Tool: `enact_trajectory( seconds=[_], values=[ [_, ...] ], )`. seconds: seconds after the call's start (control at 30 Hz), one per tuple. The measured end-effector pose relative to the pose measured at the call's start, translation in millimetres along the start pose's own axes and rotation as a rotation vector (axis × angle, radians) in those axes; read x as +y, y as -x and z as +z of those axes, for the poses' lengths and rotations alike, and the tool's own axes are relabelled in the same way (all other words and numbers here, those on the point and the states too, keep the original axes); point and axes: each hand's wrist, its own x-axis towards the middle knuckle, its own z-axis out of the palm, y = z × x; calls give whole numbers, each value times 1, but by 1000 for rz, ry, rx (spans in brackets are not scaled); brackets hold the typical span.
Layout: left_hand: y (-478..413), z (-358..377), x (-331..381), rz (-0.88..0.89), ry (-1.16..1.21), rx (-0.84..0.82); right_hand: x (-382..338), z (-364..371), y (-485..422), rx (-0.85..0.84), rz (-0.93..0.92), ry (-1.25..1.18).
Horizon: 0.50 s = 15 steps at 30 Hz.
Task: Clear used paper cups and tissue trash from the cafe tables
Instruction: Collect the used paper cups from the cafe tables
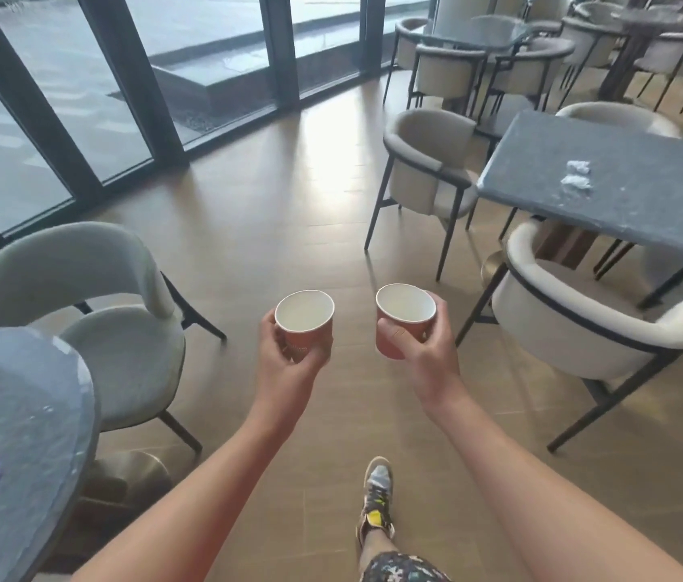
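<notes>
we are carrying cups away, left hand (285, 354) gripping one cup (305, 319), right hand (419, 350) gripping the other cup (403, 319), so next we must free a hand for the tissues (577, 180).

Bright daylight through windows (79, 98) glares on floor (331, 170); edges bend, slightly soft.

Open floor (272, 212) ahead (chairs (428, 161) flank the aisle).
</notes>
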Motion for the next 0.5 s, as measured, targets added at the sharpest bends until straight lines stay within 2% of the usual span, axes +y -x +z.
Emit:
enact_trajectory(
  seconds=[0.23,0.5],
  values=[
    [-192,71,11,-24,2,14,-26,26,-209,-42,-5,3],
    [-387,122,11,-25,50,17,-42,67,-401,-34,-18,16]
  ],
)
